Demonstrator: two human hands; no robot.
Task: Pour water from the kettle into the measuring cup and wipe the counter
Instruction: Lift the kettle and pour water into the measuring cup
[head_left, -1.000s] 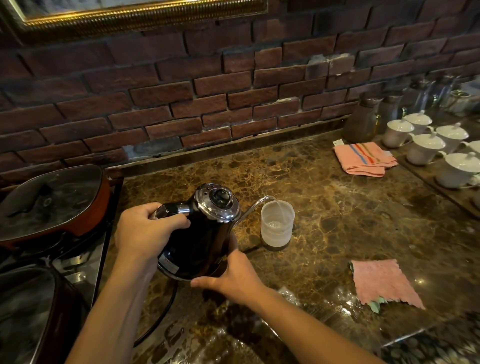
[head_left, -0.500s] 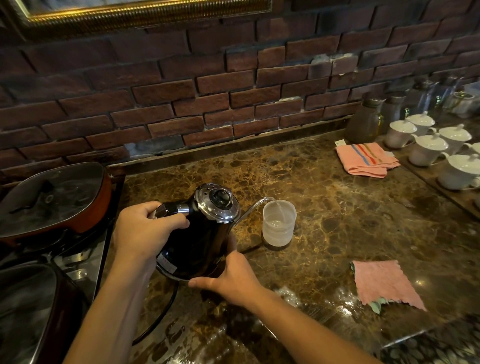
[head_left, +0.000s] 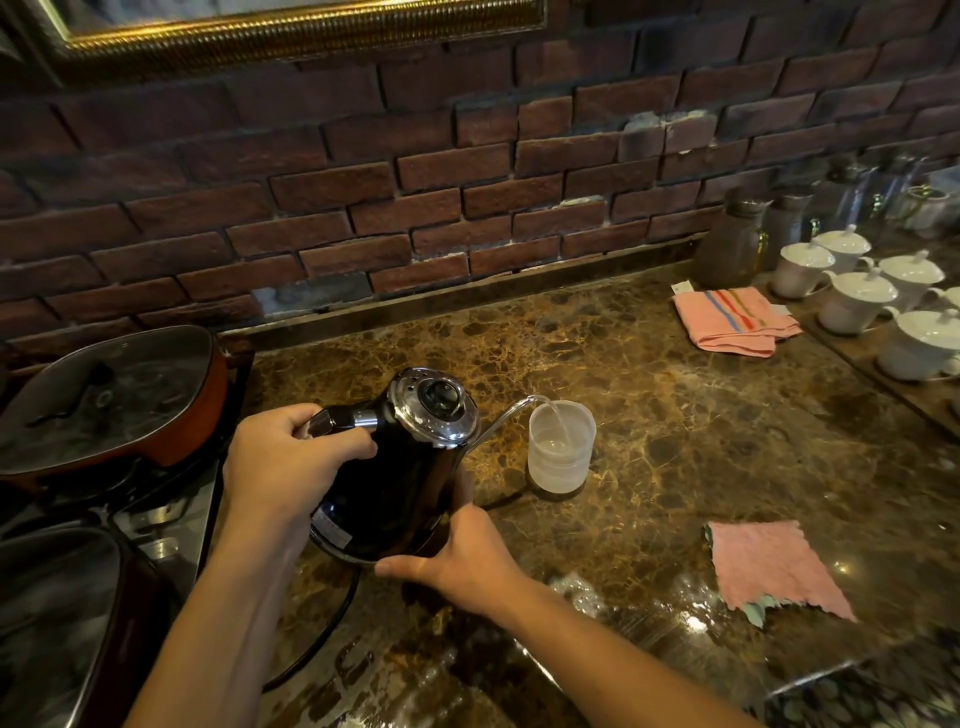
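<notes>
Little has moved since a moment ago. My left hand (head_left: 291, 457) grips the handle of the tilted kettle (head_left: 395, 499), and my right hand (head_left: 462, 564) cups its base. Water streams from the spout into the measuring cup (head_left: 561, 457) standing on the surface (head_left: 675, 415), with a pink cloth (head_left: 769, 566) lying farther right.

We record: glossy black metal kettle (head_left: 395, 499) with chrome lid; translucent white plastic measuring cup (head_left: 561, 457); brown marble surface (head_left: 685, 436), gold-veined; plain pink square cloth (head_left: 774, 569); folded pink towel (head_left: 727, 325), striped blue and red.
</notes>
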